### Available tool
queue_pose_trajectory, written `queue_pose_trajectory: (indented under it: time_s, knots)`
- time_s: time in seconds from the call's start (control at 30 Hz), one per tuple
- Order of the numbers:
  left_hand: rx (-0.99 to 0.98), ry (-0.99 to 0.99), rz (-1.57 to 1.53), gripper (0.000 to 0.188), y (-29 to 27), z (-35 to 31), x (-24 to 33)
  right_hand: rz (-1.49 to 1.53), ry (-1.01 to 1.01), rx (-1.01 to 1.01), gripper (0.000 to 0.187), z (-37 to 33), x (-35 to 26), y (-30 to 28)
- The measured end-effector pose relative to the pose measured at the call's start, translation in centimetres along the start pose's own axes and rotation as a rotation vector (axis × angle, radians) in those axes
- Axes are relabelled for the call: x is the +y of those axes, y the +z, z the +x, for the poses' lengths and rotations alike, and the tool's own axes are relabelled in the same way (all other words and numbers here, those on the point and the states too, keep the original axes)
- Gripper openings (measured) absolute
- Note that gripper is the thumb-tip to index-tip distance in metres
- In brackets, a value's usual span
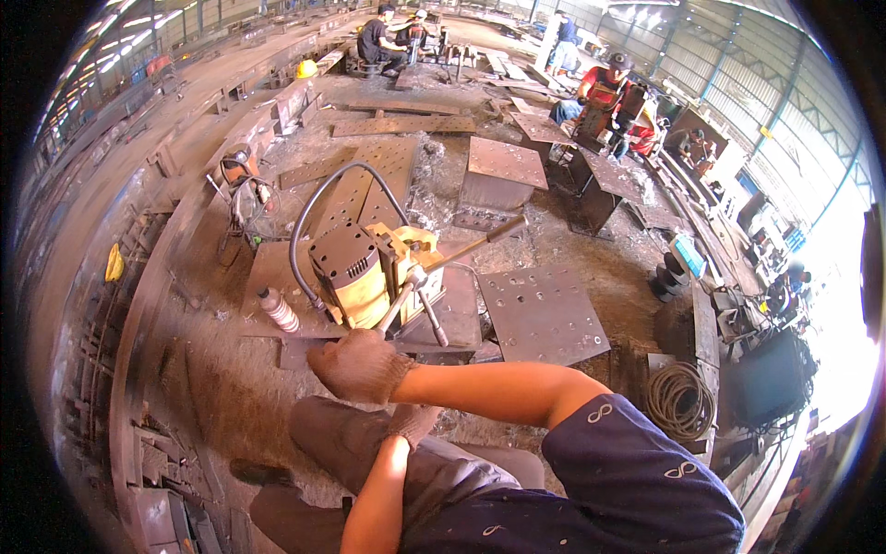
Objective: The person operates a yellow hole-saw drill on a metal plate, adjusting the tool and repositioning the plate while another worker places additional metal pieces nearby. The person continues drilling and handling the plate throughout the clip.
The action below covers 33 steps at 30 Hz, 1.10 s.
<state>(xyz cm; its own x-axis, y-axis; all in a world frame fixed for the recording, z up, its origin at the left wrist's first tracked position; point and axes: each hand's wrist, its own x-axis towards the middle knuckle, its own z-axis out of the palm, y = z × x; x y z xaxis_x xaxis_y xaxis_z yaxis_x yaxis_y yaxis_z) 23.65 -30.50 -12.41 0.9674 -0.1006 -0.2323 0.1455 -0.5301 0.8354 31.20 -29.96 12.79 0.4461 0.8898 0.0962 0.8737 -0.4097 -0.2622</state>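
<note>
A yellow magnetic drill (358,288) with a dark top and a looping black hose stands on a steel plate in front of me. Its feed handle (471,245) has several spokes fanning out from one hub. My right hand (362,366), in a brown glove, is closed around the end of the spoke nearest me. Below the right forearm, my gloved left hand (414,422) lies by my leg; its fingers are mostly hidden. A pinkish plastic bottle (279,310) stands left of the drill.
A drilled steel plate (544,314) lies right of the drill, with more plates (506,162) beyond. A coiled hose (680,399) sits at right. A long steel beam (138,342) runs along the left. Several people work farther off, one in red (604,92).
</note>
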Motion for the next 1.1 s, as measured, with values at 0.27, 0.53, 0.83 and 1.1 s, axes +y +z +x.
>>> queue_pose_trajectory:
  time_s: [0.27,0.53,0.83,1.1]
  knots:
    - [0.037,0.272,0.268,0.061,6.6,4.1,-8.2,-0.108,-0.242,0.393,0.025,-0.3,1.9,3.4]
    - [-0.065,-0.229,-0.131,0.06,2.2,1.8,1.2,-0.261,-0.356,0.212,0.031,-0.3,4.8,1.0]
    - [-0.156,-0.194,0.043,0.047,-0.5,-0.4,3.5,-0.64,0.101,0.841,0.023,-4.4,21.1,-11.9]
    - [-0.119,-0.227,0.102,0.046,0.6,2.1,2.4,-0.468,0.482,0.092,0.061,-8.9,31.5,1.6]
